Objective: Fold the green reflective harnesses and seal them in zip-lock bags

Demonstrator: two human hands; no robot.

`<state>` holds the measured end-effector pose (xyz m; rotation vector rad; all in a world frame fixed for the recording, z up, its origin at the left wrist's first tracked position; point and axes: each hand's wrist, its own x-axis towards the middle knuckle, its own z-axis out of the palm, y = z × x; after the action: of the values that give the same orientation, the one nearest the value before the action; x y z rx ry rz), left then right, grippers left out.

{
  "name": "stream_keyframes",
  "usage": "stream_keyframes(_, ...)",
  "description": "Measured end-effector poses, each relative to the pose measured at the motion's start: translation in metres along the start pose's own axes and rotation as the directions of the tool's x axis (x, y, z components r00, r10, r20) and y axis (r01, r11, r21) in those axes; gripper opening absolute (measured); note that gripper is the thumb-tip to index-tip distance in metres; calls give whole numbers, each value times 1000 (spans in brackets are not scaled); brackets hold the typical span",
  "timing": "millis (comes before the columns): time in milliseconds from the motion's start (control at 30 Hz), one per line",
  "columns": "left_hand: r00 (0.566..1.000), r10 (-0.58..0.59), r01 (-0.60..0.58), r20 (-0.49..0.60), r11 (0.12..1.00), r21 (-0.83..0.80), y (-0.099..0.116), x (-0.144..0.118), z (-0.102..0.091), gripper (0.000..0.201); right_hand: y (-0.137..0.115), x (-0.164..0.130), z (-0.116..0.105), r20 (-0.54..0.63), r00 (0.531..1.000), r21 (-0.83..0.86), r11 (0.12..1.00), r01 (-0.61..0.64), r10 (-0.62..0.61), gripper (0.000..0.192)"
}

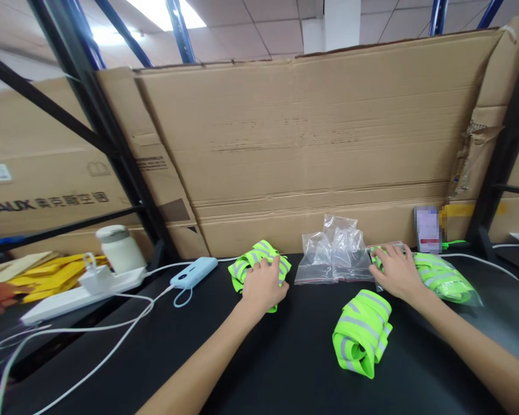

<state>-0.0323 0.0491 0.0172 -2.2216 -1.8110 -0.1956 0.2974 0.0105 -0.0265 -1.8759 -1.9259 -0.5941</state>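
Vest bundle under left hand: a crumpled fluorescent yellow-green fabric safety vest with grey reflective stripes [259, 266] is seen on the black tabletop [285, 357], near the cardboard wall.
Left hand: the left hand [263, 285] is laid palm down on that bundle, fingers loosely curved over the cloth; whether the cloth is pinched cannot be told.
Bagged vest: a second yellow-green vest sealed in a glossy clear plastic bag [443, 278] is seen at the right, its film smooth and shiny.
Right hand: the right hand [395, 271] is spread flat, fingers extended, on the left end of that bag; nothing is clasped.
Rolled vest: a third yellow-green vest, rolled into a soft loop with broad grey bands [363, 333], lies near the front, between the forearms and apart from both hands.
Empty bags: a stack of crinkled transparent zip bags [334, 256] is set between the hands, against the wall.
Backdrop: large flat sheets of brown corrugated cardboard [311, 144] stand upright behind the table.
Left side: a pale blue rounded power bank [194, 272], a white power strip [82, 291] with trailing white cables and a white cylindrical jar [120, 249] are seen.
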Motion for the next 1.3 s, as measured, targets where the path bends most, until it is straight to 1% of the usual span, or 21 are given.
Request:
stream_keyframes(67, 1000, 7, -7, -1, 1000, 7, -4, 1, 4, 59, 0, -3, 5, 16, 1000, -20, 1000, -21, 21, 41)
stream_keyframes(133, 998, 21, -23, -61, 999, -34, -5, 1, 7, 63, 0, -5, 12, 40, 998, -44, 998, -49, 51, 55)
stream_keyframes(233, 984, 97, -112, -152, 989, -99, -1, 1, 10, 66, 1, -8, 17, 58, 994, -58, 995, -87, 91, 72)
stream_keyframes(300, 969, 157, -182, -191, 976, -123, 4, 0, 10, 64, 2, -8, 14, 60, 991, -53, 992, -118, 121, 75)
stream_keyframes(367, 955, 195, -232, -225, 960, -155, 9, -2, 11, 58, 2, -7, 8, 94, 983, -51, 987, -152, 156, 74)
stream_keyframes(433, 938, 234, -285, -258, 941, -184, 14, -5, 10, 52, 1, -5, 0, 144, 973, -44, 984, -173, 178, 71)
stream_keyframes(500, 908, 291, -359, -302, 912, -198, 20, -8, 10, 46, 0, -3, -7, 158, 971, -31, 984, -175, 178, 66)
stream_keyframes(600, 847, 380, -483, -371, 841, -242, 31, -16, 9, 37, -1, 1, -15, 117, 977, -18, 984, -178, 179, 56)
stream_keyframes(667, 818, 415, -546, -398, 777, -313, 38, -22, 7, 32, 1, 3, -17, 69, 978, 21, 980, -198, 196, 49)
stream_keyframes(733, 803, 442, -585, -399, 708, -394, 45, -27, 6, 29, 3, 5, -19, -6, 976, 86, 972, -218, 220, 46)
stream_keyframes(833, 799, 469, -601, -376, 640, -478, 50, -32, 4, 27, 4, 7, -24, -174, 953, 172, 961, -218, 247, 45)
stream_keyframes(933, 811, 469, -585, -351, 619, -525, 52, -35, 5, 28, 1, 8, -31, -364, 906, 242, 961, -134, 218, 44)
stream_keyframes(967, 820, 460, -571, -341, 612, -546, 52, -35, 6, 31, -1, 7, -34, -408, 894, 256, 963, -85, 187, 44)
stream_keyframes(1033, 848, 420, -525, -322, 591, -612, 53, -34, 11, 40, -8, 5, -38, -454, 886, 266, 963, 41, 88, 44)
stream_keyframes(1100, 886, 353, -455, -300, 537, -711, 53, -33, 16, 58, -18, 1, -41, -458, 886, 271, 939, 213, -69, 44)
stream_keyframes(1133, 902, 318, -420, -292, 493, -762, 54, -32, 18, 68, -25, -2, -42, -447, 879, 280, 907, 315, -167, 44)
stream_keyframes(1200, 920, 260, -379, -294, 398, -835, 55, -31, 21, 85, -38, -7, -42, -412, 843, 328, 807, 491, -346, 45)
stream_keyframes(1233, 920, 245, -378, -305, 361, -853, 55, -31, 21, 90, -45, -9, -41, -394, 829, 373, 756, 538, -396, 46)
stream_keyframes(1267, 917, 236, -387, -321, 336, -859, 56, -30, 21, 93, -51, -12, -40, -378, 831, 434, 715, 549, -408, 49)
stream_keyframes(1300, 911, 234, -402, -339, 323, -857, 56, -30, 20, 95, -56, -15, -40, -361, 847, 507, 680, 530, -391, 50)
